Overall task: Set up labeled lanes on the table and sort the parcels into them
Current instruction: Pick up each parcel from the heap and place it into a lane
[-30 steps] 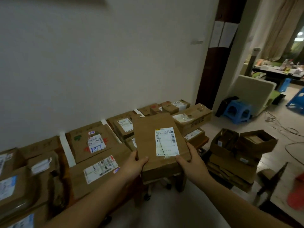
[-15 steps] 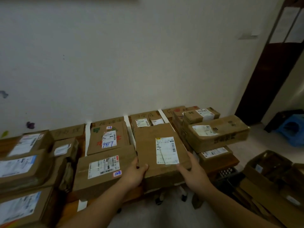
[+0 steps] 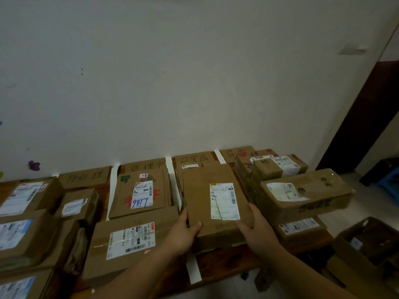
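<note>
lane 1: stacked parcels point(image 3: 19, 234), white labels up, running off the left edge. A small parcel point(image 3: 75, 206) sits beside them. First sign point(image 3: 85, 176), handwritten cardboard, lies at the wall end.
divider 1: first tape strip point(image 3: 113, 186), white, runs from the wall toward the near edge.
lane 2: second sign point(image 3: 145, 166) at the wall. 9817 parcel point(image 3: 140, 193) lies flat, number in blue on its label. Front parcel point(image 3: 129, 240) touches its near side and has a wide barcode label.
divider 2: second tape strip point(image 3: 172, 180). Its middle is hidden and it shows again at the near edge.
left hand: point(image 3: 183, 234) on the held parcel's near-left corner. Thumb on the top face, fingers point(image 3: 184, 213) along the left side, clamped on it.
held parcel: point(image 3: 200, 190) flat brown box, label up, over lane 3 between dividers 2 and 3. It covers another parcel whose label peeks out behind. Cannot tell whether it rests there or is carried.
lane 3: third sign point(image 3: 194, 159) at the wall.
right hand: point(image 3: 257, 229) on the near-right corner, fingers along the right side, clamped on the held parcel.
divider 3: third tape strip point(image 3: 220, 156), only a short piece visible at the wall.
lane 4: fourth sign point(image 3: 237, 153). Small box point(image 3: 278, 167) at the back, long box point(image 3: 306, 195) on top of a lower box point(image 3: 300, 227).
worktop: point(image 3: 218, 262) brown wood showing at the near edge.
floor, right: open cartons point(image 3: 367, 244); blue stool point(image 3: 388, 180), blurred.
</note>
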Tool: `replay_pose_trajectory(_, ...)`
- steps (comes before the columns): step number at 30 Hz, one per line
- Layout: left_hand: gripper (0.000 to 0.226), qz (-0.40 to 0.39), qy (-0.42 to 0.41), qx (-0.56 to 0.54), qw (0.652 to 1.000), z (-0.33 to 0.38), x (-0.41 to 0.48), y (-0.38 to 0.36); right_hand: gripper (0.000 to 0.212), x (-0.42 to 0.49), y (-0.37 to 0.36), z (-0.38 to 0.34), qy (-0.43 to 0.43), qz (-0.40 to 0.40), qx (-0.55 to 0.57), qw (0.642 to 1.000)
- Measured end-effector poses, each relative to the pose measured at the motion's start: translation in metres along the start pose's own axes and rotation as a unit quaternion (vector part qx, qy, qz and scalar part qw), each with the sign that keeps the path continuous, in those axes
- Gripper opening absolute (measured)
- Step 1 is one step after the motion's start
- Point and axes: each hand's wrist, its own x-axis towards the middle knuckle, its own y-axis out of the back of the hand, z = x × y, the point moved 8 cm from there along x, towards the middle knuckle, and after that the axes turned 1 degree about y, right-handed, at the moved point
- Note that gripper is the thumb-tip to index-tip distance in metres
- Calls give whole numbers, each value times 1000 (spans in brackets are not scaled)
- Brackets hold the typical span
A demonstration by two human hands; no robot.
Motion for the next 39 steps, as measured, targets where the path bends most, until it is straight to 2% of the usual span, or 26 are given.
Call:
replay_pose_trajectory(2, 64, 4, 2, 11, 1000, 1, 5, -4, 65, 13, 0, 6, 6, -17, -34, 999)
replay_pose_trajectory(5, 80, 34, -15, 39, 999, 8, 8, -6, 68, 28, 6, 6, 46, -27, -125, 991)
replay_pose_trajectory(8, 82, 44, -13, 156, 987, 11, 11, -15, 68, 37, 6, -3, 152, -52, -256, 953)
replay_pose_trajectory(10, 80, 43, -2, 197, 980, 11, 14, -20, 65, 43, 5, 0, 168, -78, -299, 936)
replay_pose_trajectory(19, 80, 66, 24, 244, 967, 8, 18, -13, 66, 56, 6, 3, 188, -107, -332, 918)
replay_pose_trajectory(23, 78, 87, 6, 252, 964, 20, 16, 5, 67, 57, 7, -17, 201, -104, -328, 917)
replay_pose_trajectory(27, 77, 148, -1, 277, 949, 37, -3, 43, 68, 56, 0, -54, 211, -97, -346, 909)
replay_pose_trajectory(31, 76, 196, -4, 290, 936, 30, -37, 106, 69, 38, -30, -108, 258, -102, -362, 890)
replay_pose_trajectory(39, 78, 285, 57, 282, 914, -64, -170, 282, 61, -43, -173, -239, 361, -128, -356, 853)
